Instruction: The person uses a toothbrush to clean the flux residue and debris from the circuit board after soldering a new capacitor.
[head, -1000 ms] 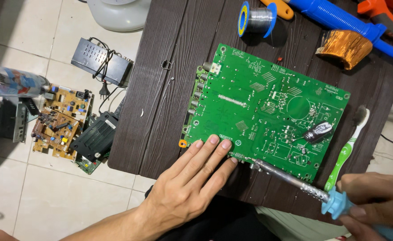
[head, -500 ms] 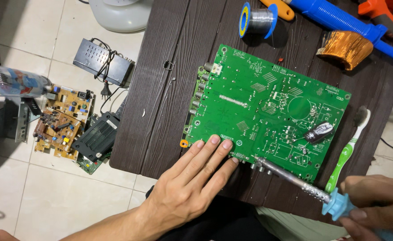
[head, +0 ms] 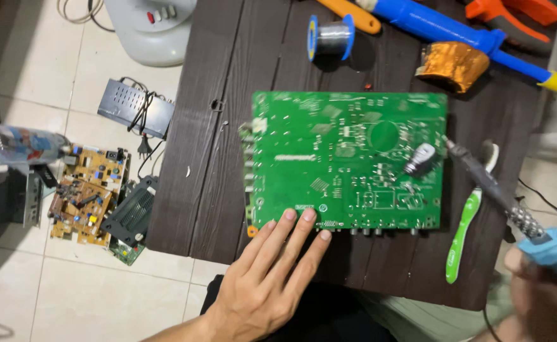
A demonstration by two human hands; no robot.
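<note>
On the dark tabletop [head: 208, 158] lies the green circuit board [head: 348, 161]. Our left hand [head: 265, 278] presses its near edge with flat, spread fingers. Our right hand [head: 544, 285] grips the soldering iron [head: 487, 187], its tip at the board's right edge; whether any joint is already soldered, we cannot tell.

The dark wood-grain surface [head: 208, 158] carries a green circuit board [head: 348, 158], a solder spool [head: 332, 36], a roll of copper-coloured tape [head: 452, 64], a blue desoldering pump [head: 455, 31] and a green toothbrush [head: 467, 221].
</note>
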